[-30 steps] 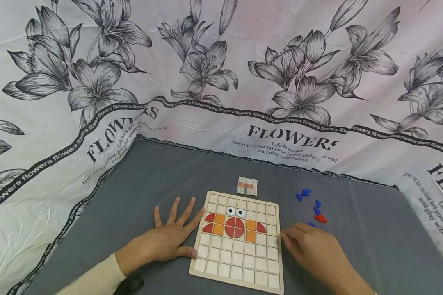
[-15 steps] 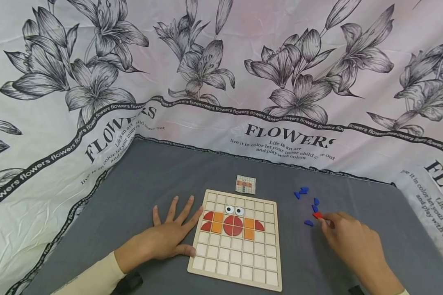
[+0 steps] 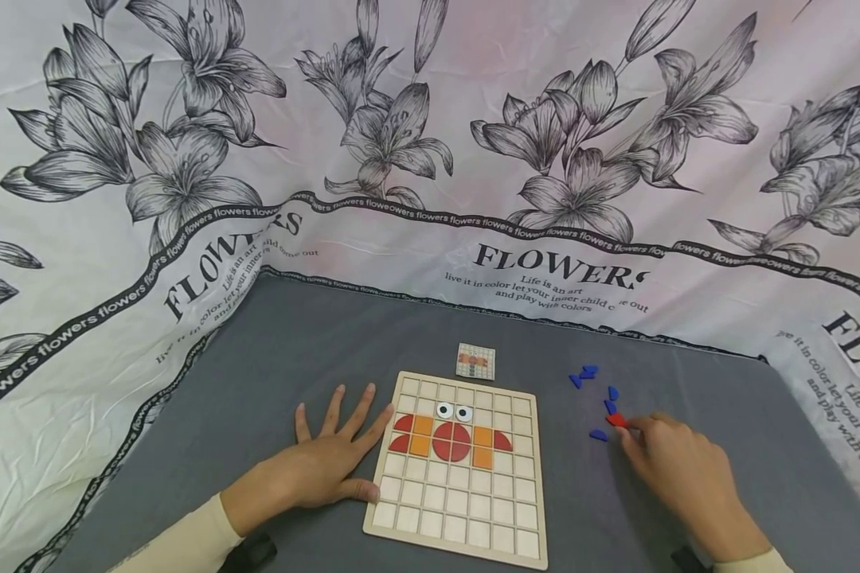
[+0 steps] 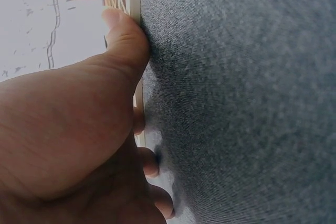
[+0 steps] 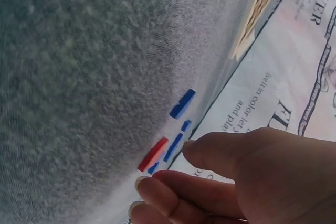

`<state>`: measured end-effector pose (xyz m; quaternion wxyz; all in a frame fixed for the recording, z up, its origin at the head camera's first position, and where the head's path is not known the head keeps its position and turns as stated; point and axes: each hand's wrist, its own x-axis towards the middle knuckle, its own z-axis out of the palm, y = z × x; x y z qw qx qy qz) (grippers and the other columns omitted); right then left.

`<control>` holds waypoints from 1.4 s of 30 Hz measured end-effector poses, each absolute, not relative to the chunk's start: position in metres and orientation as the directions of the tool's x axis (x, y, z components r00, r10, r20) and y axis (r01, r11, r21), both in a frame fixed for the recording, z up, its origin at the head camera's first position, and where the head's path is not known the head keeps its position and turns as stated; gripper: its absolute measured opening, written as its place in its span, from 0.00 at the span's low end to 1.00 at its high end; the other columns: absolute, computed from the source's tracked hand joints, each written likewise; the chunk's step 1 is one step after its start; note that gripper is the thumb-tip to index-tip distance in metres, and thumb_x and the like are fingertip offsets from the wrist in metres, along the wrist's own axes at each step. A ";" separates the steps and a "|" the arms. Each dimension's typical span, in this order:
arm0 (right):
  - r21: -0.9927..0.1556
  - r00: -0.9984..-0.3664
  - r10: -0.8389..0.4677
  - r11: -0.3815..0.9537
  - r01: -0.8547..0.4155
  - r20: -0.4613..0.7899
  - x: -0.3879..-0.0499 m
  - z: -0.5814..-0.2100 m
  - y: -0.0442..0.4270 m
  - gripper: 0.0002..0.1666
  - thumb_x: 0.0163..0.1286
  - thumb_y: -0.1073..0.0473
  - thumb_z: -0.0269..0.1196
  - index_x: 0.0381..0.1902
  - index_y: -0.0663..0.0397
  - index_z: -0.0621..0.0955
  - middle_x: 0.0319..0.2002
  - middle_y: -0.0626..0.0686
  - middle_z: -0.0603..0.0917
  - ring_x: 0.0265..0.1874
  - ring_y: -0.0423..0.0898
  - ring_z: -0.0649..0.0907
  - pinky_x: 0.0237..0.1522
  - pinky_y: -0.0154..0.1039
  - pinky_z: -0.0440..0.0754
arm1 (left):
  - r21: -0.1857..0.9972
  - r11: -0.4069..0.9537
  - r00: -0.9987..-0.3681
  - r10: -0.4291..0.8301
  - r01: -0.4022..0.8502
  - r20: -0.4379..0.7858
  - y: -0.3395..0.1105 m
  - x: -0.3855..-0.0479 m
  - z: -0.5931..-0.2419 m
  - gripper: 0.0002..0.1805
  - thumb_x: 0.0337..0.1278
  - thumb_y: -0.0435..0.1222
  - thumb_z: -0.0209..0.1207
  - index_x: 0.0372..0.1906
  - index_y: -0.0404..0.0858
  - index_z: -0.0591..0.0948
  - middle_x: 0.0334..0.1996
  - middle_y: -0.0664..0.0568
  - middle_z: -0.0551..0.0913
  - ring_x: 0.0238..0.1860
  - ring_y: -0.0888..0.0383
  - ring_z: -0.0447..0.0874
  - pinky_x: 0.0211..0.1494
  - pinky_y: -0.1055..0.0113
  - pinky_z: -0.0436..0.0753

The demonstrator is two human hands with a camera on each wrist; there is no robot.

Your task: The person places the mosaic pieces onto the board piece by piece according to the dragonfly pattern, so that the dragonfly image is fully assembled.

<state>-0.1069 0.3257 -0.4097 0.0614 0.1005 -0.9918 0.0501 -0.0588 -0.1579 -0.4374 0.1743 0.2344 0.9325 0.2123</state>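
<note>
Head view: the right hand [image 3: 681, 469] has moved from beside the right edge of the board [image 3: 480, 507] to the loose red piece [image 3: 615, 420], which lies among blue pieces [image 3: 598, 435]; work appears to be at the pick-up stage. The left hand [image 3: 330, 461] is spread, thumb at the board's left edge.

Left wrist view: thumb meets the board's edge; nothing is gripped.

Right wrist view: thumb and forefinger stand apart, red piece just beyond them; contact cannot be determined.
</note>
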 end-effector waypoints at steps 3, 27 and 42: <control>-0.083 -0.976 -0.187 0.977 -0.197 0.109 -0.109 -0.412 0.326 0.12 0.72 0.52 0.70 0.37 0.55 0.91 0.29 0.50 0.83 0.17 0.49 0.77 0.15 0.50 0.71 | 0.473 0.802 -0.830 0.510 0.364 -0.226 -0.158 -0.059 -0.442 0.60 0.59 0.73 0.54 0.88 0.55 0.42 0.87 0.42 0.28 0.81 0.26 0.20 0.61 0.11 0.27; -0.080 -0.944 -0.215 0.967 -0.241 0.249 -0.155 -0.425 0.326 0.22 0.71 0.49 0.73 0.21 0.51 0.80 0.19 0.48 0.74 0.12 0.48 0.72 0.11 0.46 0.65 | 0.438 0.834 -0.831 0.481 0.335 -0.279 -0.155 -0.057 -0.430 0.59 0.62 0.68 0.58 0.88 0.50 0.44 0.86 0.40 0.29 0.81 0.26 0.20 0.63 0.11 0.30; -0.114 -0.983 -0.166 0.978 -0.174 0.074 -0.172 -0.418 0.329 0.16 0.68 0.51 0.65 0.28 0.55 0.76 0.25 0.53 0.74 0.21 0.52 0.73 0.19 0.50 0.70 | 0.428 0.842 -0.830 0.473 0.328 -0.295 -0.156 -0.058 -0.431 0.59 0.61 0.69 0.56 0.88 0.51 0.43 0.86 0.42 0.27 0.82 0.28 0.19 0.64 0.12 0.29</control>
